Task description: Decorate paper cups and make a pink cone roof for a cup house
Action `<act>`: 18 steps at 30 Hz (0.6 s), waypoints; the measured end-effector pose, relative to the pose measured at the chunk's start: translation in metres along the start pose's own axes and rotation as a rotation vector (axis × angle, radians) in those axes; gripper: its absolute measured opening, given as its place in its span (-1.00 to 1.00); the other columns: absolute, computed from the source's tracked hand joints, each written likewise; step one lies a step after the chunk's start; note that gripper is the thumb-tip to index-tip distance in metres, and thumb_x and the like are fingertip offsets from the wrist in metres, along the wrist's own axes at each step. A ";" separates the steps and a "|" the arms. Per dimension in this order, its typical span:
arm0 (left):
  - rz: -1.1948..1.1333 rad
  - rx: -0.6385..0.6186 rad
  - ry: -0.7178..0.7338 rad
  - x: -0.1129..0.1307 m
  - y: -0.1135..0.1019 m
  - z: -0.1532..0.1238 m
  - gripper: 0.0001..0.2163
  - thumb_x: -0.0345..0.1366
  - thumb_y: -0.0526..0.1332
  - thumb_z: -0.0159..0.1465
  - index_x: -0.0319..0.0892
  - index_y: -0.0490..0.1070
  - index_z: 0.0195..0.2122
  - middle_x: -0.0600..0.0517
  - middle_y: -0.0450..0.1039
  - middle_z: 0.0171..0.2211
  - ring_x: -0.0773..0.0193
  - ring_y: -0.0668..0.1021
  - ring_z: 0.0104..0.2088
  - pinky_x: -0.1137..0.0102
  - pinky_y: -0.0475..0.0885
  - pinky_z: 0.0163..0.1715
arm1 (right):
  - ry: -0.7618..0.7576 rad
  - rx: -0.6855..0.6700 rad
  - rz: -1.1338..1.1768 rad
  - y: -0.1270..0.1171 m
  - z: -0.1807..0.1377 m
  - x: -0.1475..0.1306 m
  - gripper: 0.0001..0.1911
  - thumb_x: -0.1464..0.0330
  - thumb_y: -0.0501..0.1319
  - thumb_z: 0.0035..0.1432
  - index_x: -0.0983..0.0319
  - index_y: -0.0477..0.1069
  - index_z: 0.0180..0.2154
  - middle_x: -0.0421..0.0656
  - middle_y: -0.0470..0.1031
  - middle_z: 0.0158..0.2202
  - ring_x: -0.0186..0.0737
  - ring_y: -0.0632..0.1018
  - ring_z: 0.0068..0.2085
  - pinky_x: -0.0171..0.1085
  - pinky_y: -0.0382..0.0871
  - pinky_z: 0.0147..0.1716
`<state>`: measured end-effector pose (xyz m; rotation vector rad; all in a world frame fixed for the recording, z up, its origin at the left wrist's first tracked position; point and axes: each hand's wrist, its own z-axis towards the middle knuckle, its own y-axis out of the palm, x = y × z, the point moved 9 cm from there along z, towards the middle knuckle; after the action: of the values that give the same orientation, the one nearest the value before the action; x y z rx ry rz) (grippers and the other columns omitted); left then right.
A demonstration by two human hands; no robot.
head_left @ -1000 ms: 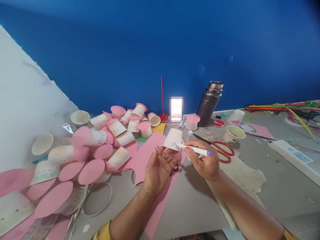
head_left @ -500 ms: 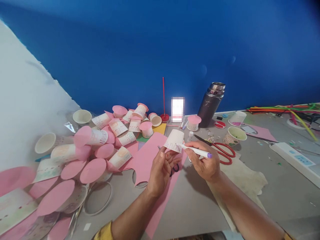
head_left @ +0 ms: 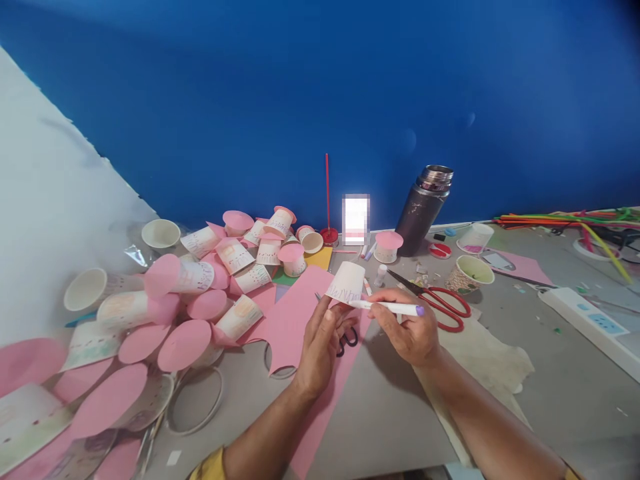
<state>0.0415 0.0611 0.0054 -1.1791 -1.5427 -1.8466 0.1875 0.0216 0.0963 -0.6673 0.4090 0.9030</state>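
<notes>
A white paper cup (head_left: 347, 278) is held upside down in my left hand (head_left: 323, 343), whose fingers reach under its rim. Purple zigzag strokes run along the lower part of the cup. Between the thumb and fingers of my right hand (head_left: 407, 327) is a white marker with a purple end (head_left: 397, 308). Its tip is at the cup's rim, on the right side. Below the cup lies a sheet of pink paper (head_left: 303, 313). Dark handles of small scissors (head_left: 347, 341) show beside my left hand.
Many decorated cups with pink paper discs (head_left: 185, 343) are heaped at the left. Red-handled scissors (head_left: 447, 310), a patterned cup (head_left: 470, 272) and a dark thermos (head_left: 424, 212) stand or lie to the right. A power strip (head_left: 595, 323) lies at the far right.
The cup has turned and shifted slightly left in my left hand. The marker has dropped a little towards the rim, and more purple strokes show.
</notes>
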 end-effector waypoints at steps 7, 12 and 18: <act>-0.380 0.172 -0.224 -0.011 -0.021 0.012 -0.61 0.04 0.28 0.33 -0.22 0.49 -0.08 -0.13 0.56 -0.15 0.09 0.61 -0.12 0.16 0.55 -0.09 | 0.189 0.162 -0.157 -0.017 -0.004 0.039 -0.84 0.27 0.23 0.35 0.16 0.57 -0.19 -0.13 0.67 -0.33 -0.20 0.63 -0.38 -0.24 0.55 -0.31; -0.509 0.270 -0.280 -0.008 -0.038 0.018 -0.80 -0.16 0.22 0.38 -0.21 0.47 -0.22 -0.09 0.56 -0.19 0.18 0.59 -0.28 0.27 0.51 -0.34 | 0.094 -0.127 -0.242 0.006 -0.004 0.056 -0.79 0.34 0.18 0.37 0.14 0.55 -0.04 -0.06 0.68 -0.12 -0.06 0.67 -0.11 -0.11 0.56 -0.06; -0.602 0.288 -0.328 -0.005 -0.044 0.023 -0.83 -0.20 0.21 0.37 -0.21 0.45 -0.26 -0.07 0.55 -0.21 0.18 0.58 -0.29 0.31 0.46 -0.38 | 0.066 -0.491 -0.388 0.018 -0.030 0.063 -0.50 0.44 0.18 0.26 0.12 0.41 0.23 0.00 0.55 0.11 0.04 0.56 0.13 0.00 0.52 0.08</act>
<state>0.0168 0.0936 -0.0234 -0.9802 -2.4699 -1.7262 0.2063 0.0452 0.0310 -1.1840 0.1021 0.6098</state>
